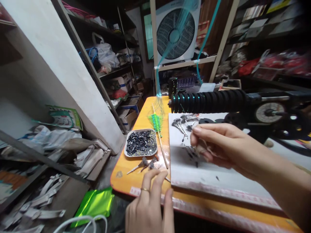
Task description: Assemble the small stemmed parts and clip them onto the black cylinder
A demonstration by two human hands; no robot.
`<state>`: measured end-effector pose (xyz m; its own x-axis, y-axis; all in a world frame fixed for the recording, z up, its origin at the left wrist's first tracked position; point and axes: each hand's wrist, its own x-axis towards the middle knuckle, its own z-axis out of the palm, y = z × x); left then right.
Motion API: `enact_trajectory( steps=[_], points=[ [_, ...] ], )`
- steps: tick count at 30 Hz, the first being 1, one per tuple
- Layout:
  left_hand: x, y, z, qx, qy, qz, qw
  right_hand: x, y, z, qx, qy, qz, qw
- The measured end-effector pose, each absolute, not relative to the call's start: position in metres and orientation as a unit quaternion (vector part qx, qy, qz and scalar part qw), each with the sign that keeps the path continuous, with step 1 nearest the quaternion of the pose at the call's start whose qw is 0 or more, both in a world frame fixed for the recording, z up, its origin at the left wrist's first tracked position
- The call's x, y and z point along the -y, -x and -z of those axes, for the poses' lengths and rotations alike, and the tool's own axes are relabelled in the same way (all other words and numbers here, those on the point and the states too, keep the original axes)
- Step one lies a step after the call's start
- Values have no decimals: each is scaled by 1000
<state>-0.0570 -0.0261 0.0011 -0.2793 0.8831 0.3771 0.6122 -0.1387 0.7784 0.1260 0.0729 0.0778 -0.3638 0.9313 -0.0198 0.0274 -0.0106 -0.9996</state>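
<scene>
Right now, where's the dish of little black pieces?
In the head view, the dish sits on the orange table, beyond the left hand and left of the green-bristled stick.

A pale pillar stands left, loaded shelves left and right; the far greenish pane is probably a window.

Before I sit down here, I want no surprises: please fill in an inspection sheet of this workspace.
Surface: orange table, white board on top.
Work items: small black pieces in a white dish; green-and-teal-wrapped stick; dark-tufted sticks.
Clutter: shiny green packet, lower left.
Hands: left hand open at the table's near edge; right hand curled above the board, hold unclear.
Cables: white loops, possibly cord, lower left.
Surroundings: box fan, loaded shelves, black machine with dial.
</scene>
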Motion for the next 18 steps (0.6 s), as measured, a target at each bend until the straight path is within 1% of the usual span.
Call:
enact_trajectory(
  steps=[2,3,5,7,9,10,12,13,14,16,18],
  points=[
    [14,46,-15,-587,-584,-532,175,-68,-127,-80,557,395,-621,384],
    [7,39,-21,-547,-609,-535,209,-66,-126,-81,543,390,-638,381],
    [-6,25,-29,-477,-674,-496,269,-63,-122,-81,516,379,-668,379],
    [-14,14,-29,-455,-687,-486,292,-61,-119,-79,490,369,-692,381],
    [-13,7,-22,-463,-662,-490,329,-59,-116,-75,463,363,-710,389],
    [-9,5,-16,-472,-633,-489,372,-59,-116,-72,448,362,-718,392],
    [2,4,-2,-456,-543,-483,514,-59,-116,-65,416,363,-734,396],
    [8,4,5,-420,-493,-480,592,-59,-117,-63,401,363,-742,396],
    [14,5,12,-373,-452,-487,648,-59,-117,-61,388,362,-749,397],
    [22,7,22,-280,-378,-506,722,-60,-119,-58,370,357,-759,399],
    [27,9,27,-221,-315,-513,767,-62,-120,-57,362,352,-766,399]
  ],
)
